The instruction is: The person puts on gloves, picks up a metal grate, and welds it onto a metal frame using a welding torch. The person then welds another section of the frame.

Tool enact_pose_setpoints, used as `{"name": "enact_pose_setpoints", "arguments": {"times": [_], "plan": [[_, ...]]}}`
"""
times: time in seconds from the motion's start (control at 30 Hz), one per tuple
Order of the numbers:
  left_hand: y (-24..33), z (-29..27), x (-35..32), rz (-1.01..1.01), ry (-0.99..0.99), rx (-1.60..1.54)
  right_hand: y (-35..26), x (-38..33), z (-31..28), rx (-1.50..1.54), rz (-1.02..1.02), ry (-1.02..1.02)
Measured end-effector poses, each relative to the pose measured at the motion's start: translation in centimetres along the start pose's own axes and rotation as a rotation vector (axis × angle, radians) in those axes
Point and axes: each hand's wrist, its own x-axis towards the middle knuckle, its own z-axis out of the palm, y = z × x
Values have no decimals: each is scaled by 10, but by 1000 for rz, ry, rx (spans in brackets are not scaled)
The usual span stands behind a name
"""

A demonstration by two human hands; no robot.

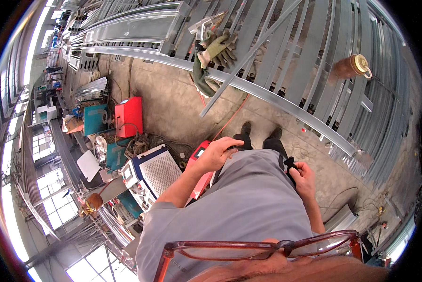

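Right of the frame's centre, my right fingers (pixel 304 167) are closed on a soft black strip (pixel 290 163) beside my grey short-sleeved shirt (pixel 262 192). Near the middle, my left fingers (pixel 230 142) are bent and slightly parted, and I cannot tell whether they have hold of anything. Olive-and-grey work gloves (pixel 216 48) lie on the slatted grey metal table (pixel 273 98) at the top, with a brown, yellow-lidded bottle (pixel 346 68) at upper right.
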Motion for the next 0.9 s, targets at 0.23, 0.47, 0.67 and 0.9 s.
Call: {"name": "enact_pose_setpoints", "arguments": {"times": [0.23,0.47,0.67,0.9], "plan": [[-8,13,-16,-220,219,-856,0,-1,-9,27,5,-1],[-11,23,-12,-361,175,-1269,-3,2,-15,16,12,-7],[-5,29,-11,-347,98,-955,-14,4,-15,30,44,-4],[6,23,-3,-399,202,-675,-23,6,-22,9,87,-35]]}}
